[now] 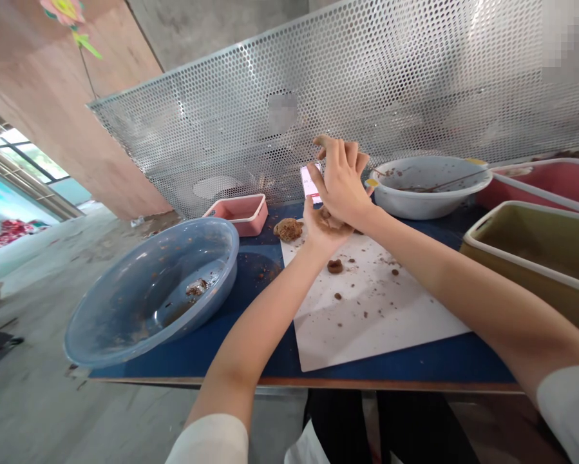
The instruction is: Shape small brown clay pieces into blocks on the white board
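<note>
My left hand is palm up over the far part of a white board, with brown smears on its palm. Across it lies my right hand, its heel against the left palm and its fingers apart and slightly bent. Whether anything is between the palms is hidden. Below them a small brown lump of clay rests on the board among scattered crumbs. A larger rough clay lump sits at the board's far left corner. Just behind my hands stands a phone with a lit screen.
A big blue translucent basin overhangs the blue tabletop at left. Behind it is a small pink tub. To the right are a white basin with a thin stick, a red bin and an olive bin. A perforated metal panel borders the back.
</note>
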Demonstrator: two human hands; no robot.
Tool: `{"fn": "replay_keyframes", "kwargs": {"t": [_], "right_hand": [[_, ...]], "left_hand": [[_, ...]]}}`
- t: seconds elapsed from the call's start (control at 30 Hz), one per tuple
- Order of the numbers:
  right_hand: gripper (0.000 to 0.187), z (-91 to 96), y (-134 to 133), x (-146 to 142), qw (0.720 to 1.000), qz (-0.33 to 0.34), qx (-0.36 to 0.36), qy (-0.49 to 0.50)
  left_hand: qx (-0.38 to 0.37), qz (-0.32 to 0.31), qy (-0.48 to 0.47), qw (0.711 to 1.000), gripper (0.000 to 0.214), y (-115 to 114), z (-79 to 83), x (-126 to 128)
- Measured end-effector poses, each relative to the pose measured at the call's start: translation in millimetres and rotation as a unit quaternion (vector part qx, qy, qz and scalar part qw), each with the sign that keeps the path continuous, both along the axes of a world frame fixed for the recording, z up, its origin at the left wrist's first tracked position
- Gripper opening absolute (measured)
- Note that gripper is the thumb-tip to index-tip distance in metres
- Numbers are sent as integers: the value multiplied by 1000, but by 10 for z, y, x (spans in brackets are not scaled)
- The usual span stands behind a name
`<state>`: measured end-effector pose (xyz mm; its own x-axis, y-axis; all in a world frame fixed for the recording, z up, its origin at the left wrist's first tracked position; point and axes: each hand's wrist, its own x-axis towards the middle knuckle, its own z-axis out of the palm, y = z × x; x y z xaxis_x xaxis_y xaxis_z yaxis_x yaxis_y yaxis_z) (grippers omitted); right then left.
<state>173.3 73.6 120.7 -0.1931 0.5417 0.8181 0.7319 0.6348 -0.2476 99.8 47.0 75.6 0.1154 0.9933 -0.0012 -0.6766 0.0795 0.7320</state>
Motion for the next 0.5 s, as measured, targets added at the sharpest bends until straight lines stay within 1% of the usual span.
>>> {"fn": "replay_keyframes", "kwargs": {"t": [0.07,0.1,0.2,0.23,0.3,0.4,0.5], "right_hand": [[55,2,22,-2,1000,-4,-14,-12],[53,9,35,4,1000,-6,-21,-18],[47,73,77,74,998,4,-37,-43],[45,108,86,112,997,20,-43,-54],[42,191,90,198,991,74,-66,-91],[39,302,62,290,967,155,-119,-162],[32,348,22,290,954,180,-139,-193]], "left_hand": [[-8,-10,-47,999,65,13,1,-27],[-17,-4,-58,998,66,28,6,-50],[-16,33,-31,999,66,90,33,-143],[-5,42,-26,999,64,110,45,-177],[17,52,-38,998,61,134,75,-243],[11,46,-75,996,62,135,126,-322],[-17,39,-99,994,63,129,165,-374]]}}
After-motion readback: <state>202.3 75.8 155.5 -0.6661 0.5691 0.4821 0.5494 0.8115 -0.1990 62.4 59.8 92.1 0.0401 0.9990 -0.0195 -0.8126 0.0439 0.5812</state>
